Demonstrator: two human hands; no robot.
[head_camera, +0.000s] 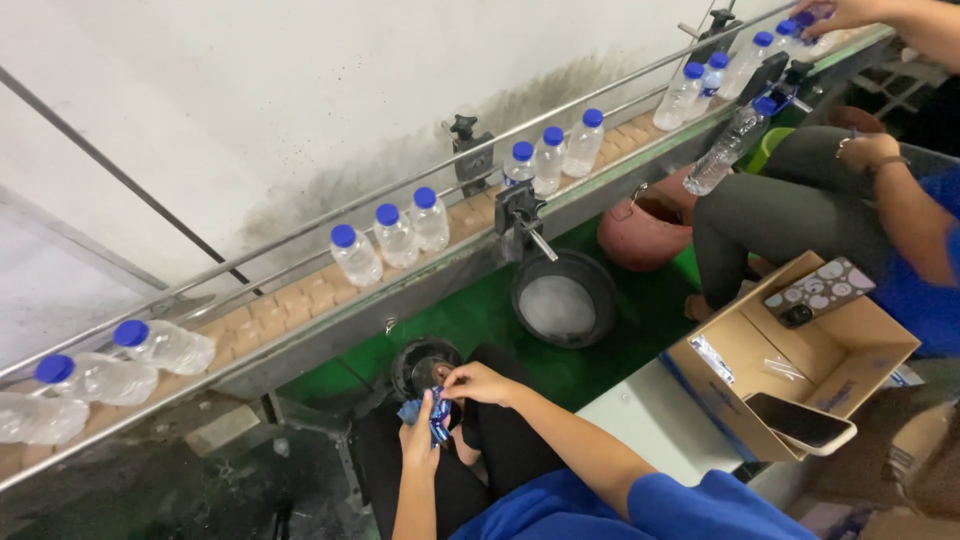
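Blue-and-white crinkled plastic label sleeves (428, 413), a small bunch, sit low in the frame over the wearer's dark-trousered lap, held between both hands; left hand (418, 438) grips the bunch from below, fingers curled and pressed around it; right hand (478, 384) meets it from above, thumb and forefinger pinching the top edge of one sleeve. Round black-rimmed container (424, 364) stands on the green floor just beyond the hands. Clear plastic bottles with blue screw caps (396, 235), unlabelled, stand in a loose row on a tan slatted conveyor (270, 310) fenced by steel guide rails; several lie on their sides at the near end (165, 346). Black round basin (564, 297) and a reddish bucket (645, 225) sit under the line. Open cardboard box (800, 350) to the right carries two phones on its flaps. A seated co-worker's hand (828, 12) reaches to bottles at the far end. Risk, as judged: thin sleeves may cling so two peel off together, or one slips to the dirty floor; toppled bottles may jam against the rail. Room: narrow gap between knees and conveyor edge, box corner close on the right, more open floor to the left
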